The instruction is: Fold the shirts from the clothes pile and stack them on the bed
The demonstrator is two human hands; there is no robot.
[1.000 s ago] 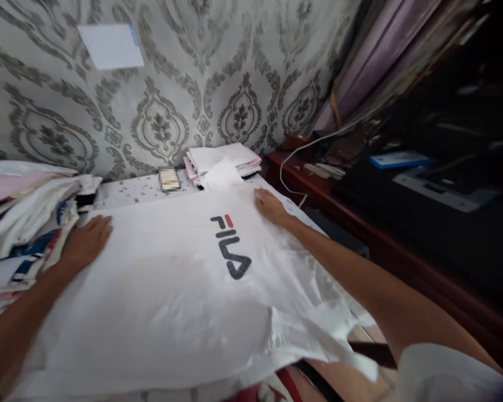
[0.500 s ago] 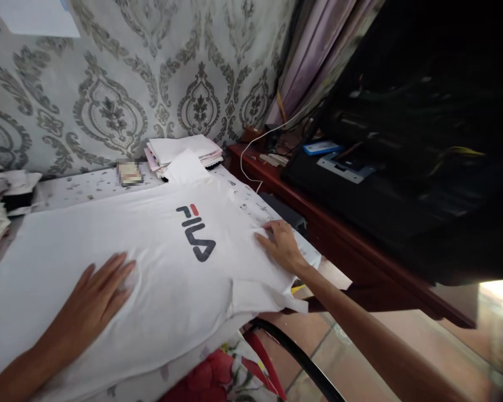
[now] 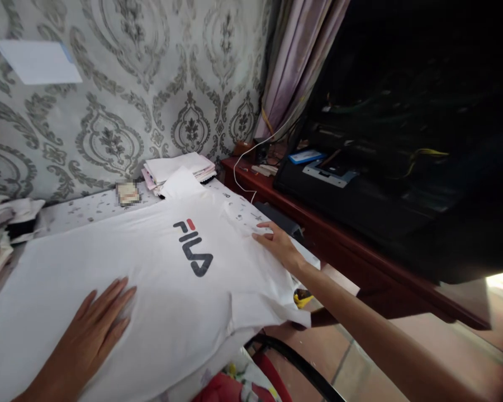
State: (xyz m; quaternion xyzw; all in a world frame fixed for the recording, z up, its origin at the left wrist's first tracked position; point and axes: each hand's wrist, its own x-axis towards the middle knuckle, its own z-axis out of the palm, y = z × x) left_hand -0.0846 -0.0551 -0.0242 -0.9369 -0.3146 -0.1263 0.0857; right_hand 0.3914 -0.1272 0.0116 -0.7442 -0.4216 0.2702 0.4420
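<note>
A white T-shirt [image 3: 159, 312] with a dark and red FILA print lies front side up, spread across a table. On the body of the shirt, left of the print, my left hand [image 3: 98, 326] rests flat with its fingers stretched out. My right hand [image 3: 280, 248] is over the shirt's neck end, right of the print; its thumb and forefinger are apart, and the other fingers are partly hidden. Near it, one short sleeve [image 3: 255, 312] hangs over the table's front edge, while the other sleeve [image 3: 184, 184] points toward the wall.
A stack of folded clothes [image 3: 178, 167] sits at the back by the wall. More clothes [image 3: 4, 223] are piled at the left. A dark red wooden stand [image 3: 335, 240] with a large black open-backed device [image 3: 381, 184] borders the right. A black chair arm [image 3: 302, 365] is below.
The camera view has tilted slightly up. My right hand's fingers have lifted a little and spread near the neck; my left hand stays flat on the shirt.
</note>
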